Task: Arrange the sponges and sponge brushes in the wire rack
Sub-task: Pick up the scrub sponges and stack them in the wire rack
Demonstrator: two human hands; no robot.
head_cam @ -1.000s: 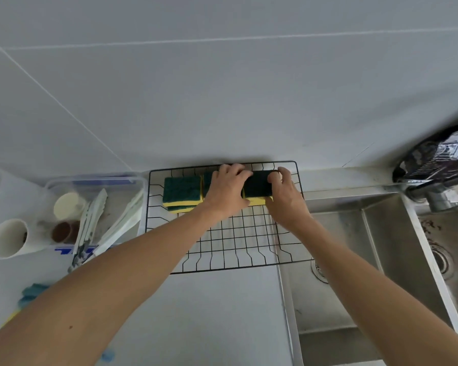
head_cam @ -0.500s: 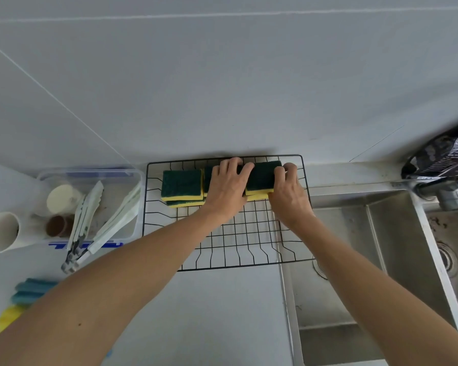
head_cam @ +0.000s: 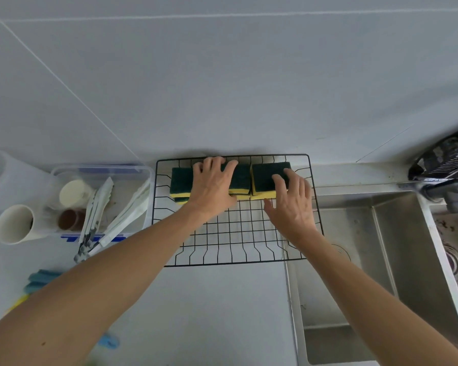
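A black wire rack (head_cam: 238,249) lies on the counter against the wall, its right end over the sink. Green-topped yellow sponges sit in stacks along its back edge: a left stack (head_cam: 180,182), a middle one (head_cam: 242,178) and a right one (head_cam: 266,175). My left hand (head_cam: 213,184) lies flat over the left and middle stacks, fingers straight. My right hand (head_cam: 292,204) rests its fingertips on the right stack, thumb at the stack's front edge. Blue sponge brushes (head_cam: 39,280) with a yellow end lie at the counter's left edge, partly hidden by my left forearm.
A clear plastic tub (head_cam: 143,171) left of the rack holds white tongs (head_cam: 95,215) and small cups. A white cup (head_cam: 13,224) lies beside it. The steel sink (head_cam: 381,260) and a tap (head_cam: 450,194) are at right. A small blue item (head_cam: 109,342) lies near my left forearm.
The right stack has shifted right, opening a small gap from the middle stack. My right hand's fingers have flattened onto its top. My left hand stays on the other stacks.
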